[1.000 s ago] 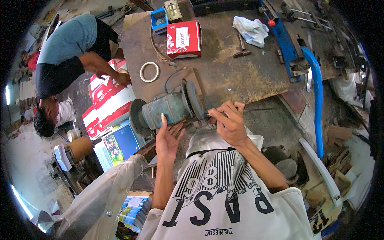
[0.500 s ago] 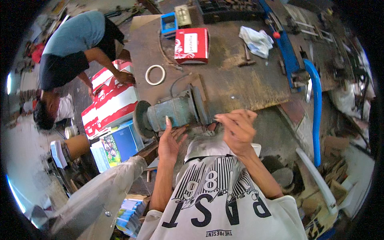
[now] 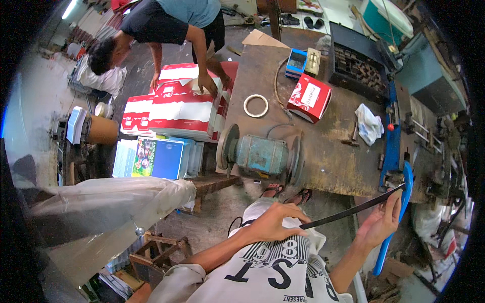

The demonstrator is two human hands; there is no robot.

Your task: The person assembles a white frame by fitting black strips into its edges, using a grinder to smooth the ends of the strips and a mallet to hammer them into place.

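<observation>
A long, narrow black strip point(image 3: 348, 208) runs slantwise between my two hands in front of my shirt, its far right end raised. My left hand point(image 3: 275, 222) pinches the lower end between thumb and fingers. Near the other end, my right hand point(image 3: 380, 224) grips it with the fingers closed, just beside a blue curved handle point(image 3: 408, 202). What the strip is made of, I cannot tell. Beyond my left hand, at the near edge of the workbench, stands a worn blue-green bench grinder point(image 3: 261, 154) with a wheel at each end; neither hand touches it.
On the workbench point(image 3: 333, 169) lie a tape roll point(image 3: 255, 106), a red-and-white box point(image 3: 309, 98), a hammer point(image 3: 352, 137) and a white cloth point(image 3: 369, 125). A co-worker point(image 3: 161, 22) bends over stacked red-and-white printed sheets point(image 3: 182, 117) at left. A wooden stool point(image 3: 159, 257) stands lower left.
My hands have left the grinder's near side and moved down and to the right. My left hand, open before, now pinches the black strip. The view has swung right.
</observation>
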